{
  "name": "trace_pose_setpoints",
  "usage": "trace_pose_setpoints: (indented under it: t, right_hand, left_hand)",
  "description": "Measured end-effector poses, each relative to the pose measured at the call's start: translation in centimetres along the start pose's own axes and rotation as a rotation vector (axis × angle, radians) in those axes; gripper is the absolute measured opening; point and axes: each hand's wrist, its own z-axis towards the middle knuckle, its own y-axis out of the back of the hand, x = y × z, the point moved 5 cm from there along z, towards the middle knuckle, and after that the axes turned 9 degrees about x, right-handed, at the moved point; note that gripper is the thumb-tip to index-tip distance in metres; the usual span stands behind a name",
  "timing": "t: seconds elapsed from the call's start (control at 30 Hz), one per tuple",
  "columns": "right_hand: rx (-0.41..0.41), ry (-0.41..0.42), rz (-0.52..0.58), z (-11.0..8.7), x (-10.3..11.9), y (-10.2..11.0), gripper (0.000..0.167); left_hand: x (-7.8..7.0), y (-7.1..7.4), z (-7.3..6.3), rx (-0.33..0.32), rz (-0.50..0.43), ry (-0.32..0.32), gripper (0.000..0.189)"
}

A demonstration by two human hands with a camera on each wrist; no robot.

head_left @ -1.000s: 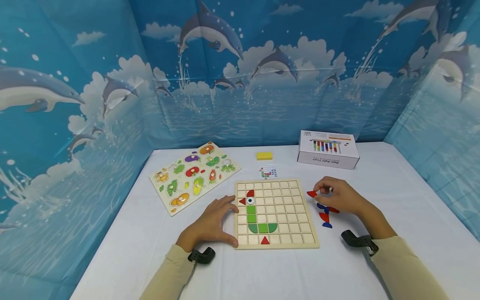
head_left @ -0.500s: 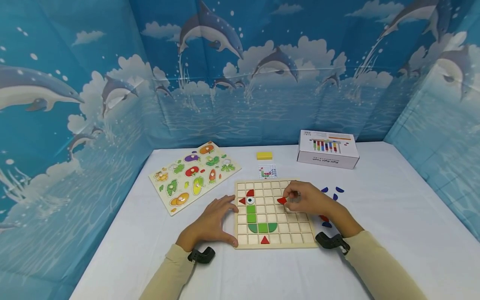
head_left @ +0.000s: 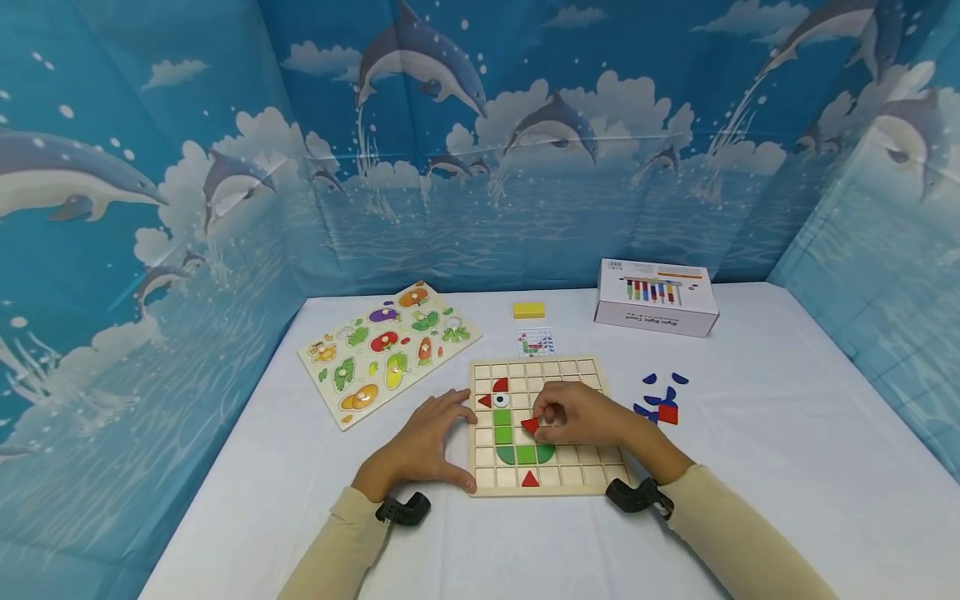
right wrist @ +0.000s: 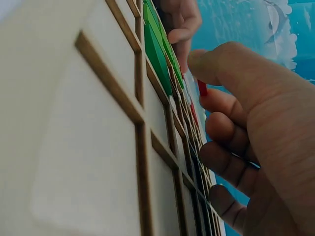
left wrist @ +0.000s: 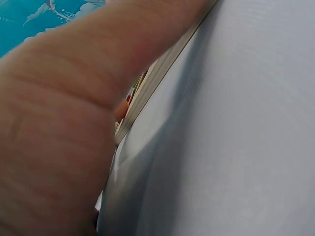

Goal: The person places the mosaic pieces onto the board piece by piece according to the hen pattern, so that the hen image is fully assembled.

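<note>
A wooden grid board (head_left: pixel 551 492) lies on the white table, with green, red and eye-patterned pieces set in its left part. My left hand (head_left: pixel 420 446) rests along the board's left side, thumb at the near corner and fingers spread on the edge. The thumb (left wrist: pixel 98 64) hides most of that edge in the left wrist view. My right hand (head_left: pixel 581 414) pinches a red quarter-circle piece (head_left: pixel 529 426) between thumb and index finger, over the cells just right of the green squares (head_left: pixel 503 427). In the right wrist view the red piece (right wrist: pixel 202 88) appears edge-on and the other fingers are curled.
Loose blue pieces (head_left: pixel 670 393) and a red square (head_left: pixel 667 414) lie right of the board. A pattern card (head_left: pixel 535 342), a yellow block (head_left: pixel 528 310) and a white box (head_left: pixel 656 298) stand behind. A vegetable puzzle (head_left: pixel 390 354) lies at the left.
My right hand has carried the red piece from the loose pieces at the right, leftward over the board and toward the green squares. My left hand has stayed in place.
</note>
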Motion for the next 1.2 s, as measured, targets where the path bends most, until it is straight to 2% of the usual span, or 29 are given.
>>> trace_pose_setpoints:
  t: [0.2, 0.4, 0.67, 1.2]
  right_hand:
    - [0.034, -0.001, -0.021, 0.50, 0.41, -0.52, 0.019]
    - [0.024, -0.006, -0.061, 0.49, 0.47, -0.69, 0.020]
    - [0.027, -0.024, -0.024, 0.49, 0.49, -0.74, 0.021]
    - [0.037, -0.048, -0.019, 0.55, 0.67, -0.68, 0.021]
  left_hand:
    - [0.00, -0.02, -0.04, 0.004, -0.001, 0.010, 0.090]
    - [-0.03, 0.00, 0.01, 0.007, 0.009, 0.011, 0.089]
    - [-0.04, -0.02, 0.00, 0.003, 0.006, 0.003, 0.089]
    - [0.08, -0.01, 0.04, 0.004, -0.005, 0.003, 0.090]
